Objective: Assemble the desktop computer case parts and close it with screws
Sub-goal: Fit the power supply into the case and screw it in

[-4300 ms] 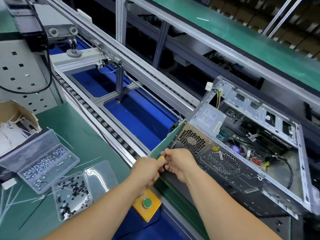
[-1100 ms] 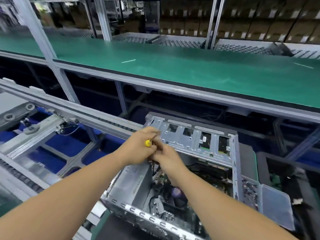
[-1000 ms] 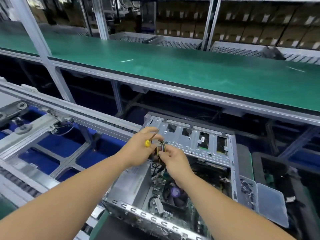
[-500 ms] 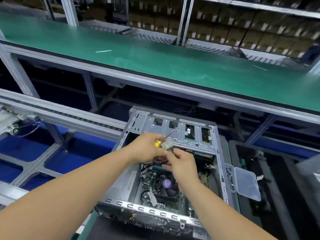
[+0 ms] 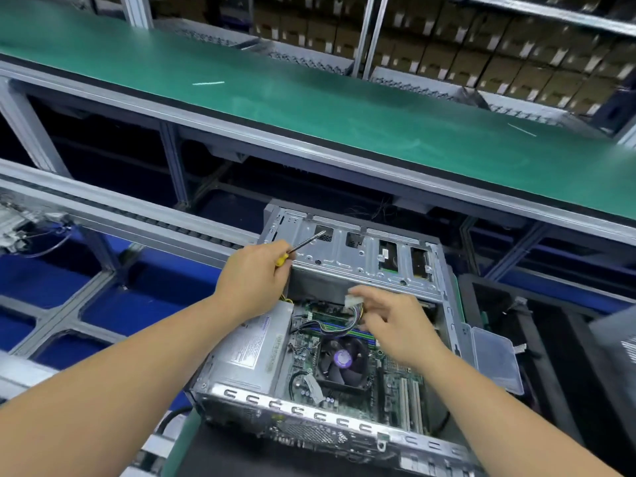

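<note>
right hand point(image 5: 395, 323) pinches white plug point(image 5: 351, 300) just below the drive cage point(image 5: 361, 259), nearer it; left hand point(image 5: 254, 275) grips screwdriver point(image 5: 303, 245), shaft pointing at cage.

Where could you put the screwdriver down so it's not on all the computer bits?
The long green shelf behind the computer case is mostly bare. The flat silver power supply, left of the fan, also offers room. Around the fan, wires and boards crowd together. The left hand holds the screwdriver.
</note>
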